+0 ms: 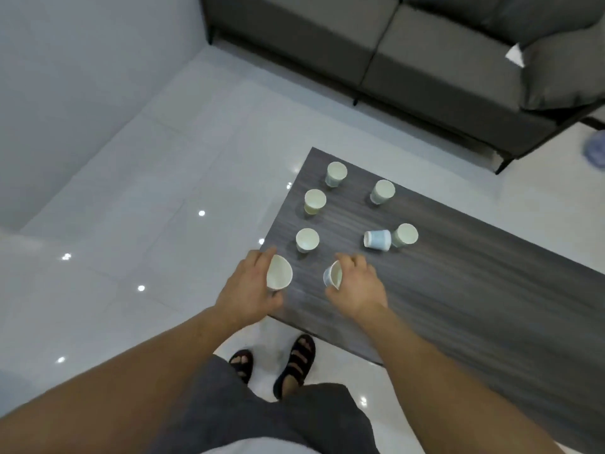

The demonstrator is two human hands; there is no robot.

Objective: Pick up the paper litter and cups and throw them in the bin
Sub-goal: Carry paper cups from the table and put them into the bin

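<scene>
Several paper cups are on a dark wood-grain coffee table [458, 290]. My left hand [247, 290] grips a white cup [279, 272] at the table's near left corner, its mouth tilted toward me. My right hand [358, 285] grips a blue-and-white cup [333, 274], tilted with its mouth to the left. Upright cups stand further back: one [307, 240] just beyond my hands, one [315, 201], one [336, 174], one [382, 191] and one [405, 235]. A blue cup [378, 239] lies on its side beside that last one. No bin is in view.
A grey sofa [425, 60] stands behind the table, with a white scrap of paper [514, 55] on its cushion. Glossy white floor tiles [147, 224] lie to the left. My sandalled feet [294, 365] are at the table's near edge. A blue object [596, 149] sits at the right edge.
</scene>
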